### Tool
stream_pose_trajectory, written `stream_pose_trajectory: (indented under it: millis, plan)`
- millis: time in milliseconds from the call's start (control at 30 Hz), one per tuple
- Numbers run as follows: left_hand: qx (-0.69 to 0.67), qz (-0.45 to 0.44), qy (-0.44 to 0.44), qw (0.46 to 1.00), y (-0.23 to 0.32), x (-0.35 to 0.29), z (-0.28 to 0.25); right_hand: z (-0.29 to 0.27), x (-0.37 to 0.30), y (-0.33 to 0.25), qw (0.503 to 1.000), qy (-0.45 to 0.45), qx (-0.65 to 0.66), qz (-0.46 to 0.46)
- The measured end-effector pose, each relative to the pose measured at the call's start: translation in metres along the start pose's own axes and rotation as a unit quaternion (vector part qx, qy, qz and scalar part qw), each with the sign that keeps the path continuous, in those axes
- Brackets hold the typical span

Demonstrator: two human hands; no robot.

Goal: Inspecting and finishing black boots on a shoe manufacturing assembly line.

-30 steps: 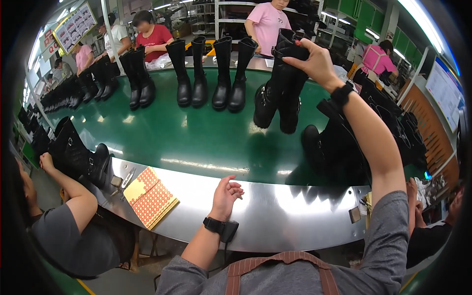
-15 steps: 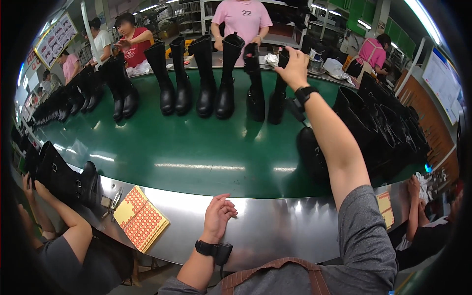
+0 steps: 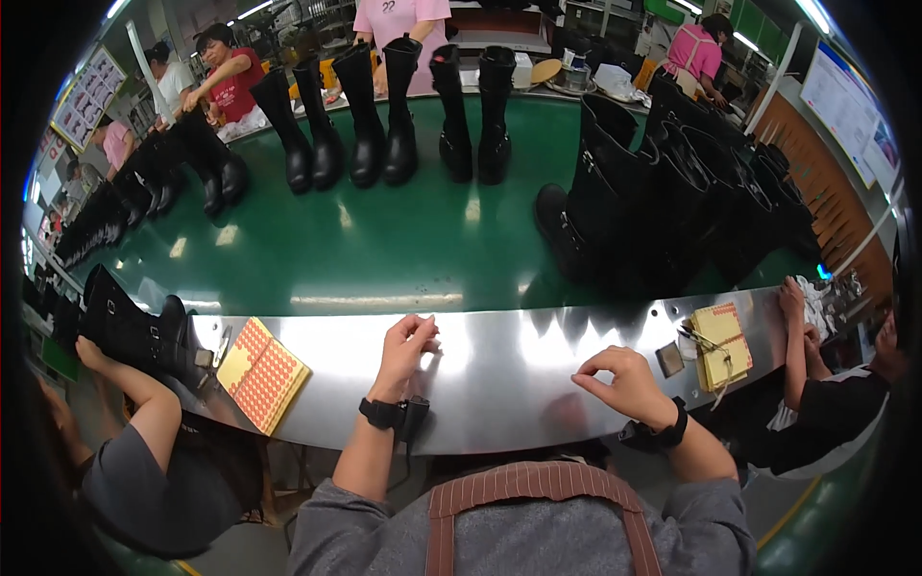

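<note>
Over the steel edge strip (image 3: 499, 384) of the workbench, my left hand (image 3: 405, 353) hovers with its fingers curled in toward the thumb. Nothing shows in it. Farther right, my right hand (image 3: 626, 380) is above the same strip, palm down. Its thumb stands apart from the bent fingers, with no object between them. Across the green belt (image 3: 384, 250), a pair of black buckled boots (image 3: 494, 115) stands upright. To its left are more tall black boots (image 3: 365, 120), in pairs. A dense group of black boots (image 3: 615, 202) stands beyond my right hand.
Left of me lies a pad of yellow sheets with red round stickers (image 3: 264, 374). Another sticker pad (image 3: 720, 350) with scissors on it lies at right. Co-workers sit on both sides; one at left touches a black boot (image 3: 120, 317). Others stand across the bench.
My right hand has let go of the far boot and come back to the near edge. The boot pair now stands farther left in view. My left hand's fingers have curled in more.
</note>
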State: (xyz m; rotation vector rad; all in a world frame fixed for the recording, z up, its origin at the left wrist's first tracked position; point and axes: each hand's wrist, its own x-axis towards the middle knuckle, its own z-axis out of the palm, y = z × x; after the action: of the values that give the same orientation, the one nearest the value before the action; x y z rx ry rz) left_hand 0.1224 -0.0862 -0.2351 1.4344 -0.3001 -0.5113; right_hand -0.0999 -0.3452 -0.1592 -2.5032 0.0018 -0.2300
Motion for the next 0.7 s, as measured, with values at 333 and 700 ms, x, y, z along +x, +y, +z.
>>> stream_pose_trajectory:
  millis: [333,700]
  plan:
    - [0.475,0.497,-0.105,0.719,0.236,-0.179,0.115,0.039,-0.074,0.051,0.958,0.226,0.095,0.152]
    - [0.455,0.587,-0.232,0.628,0.261,-0.174,0.105,0.056,-0.075,0.069,0.939,0.254,0.155,0.17]
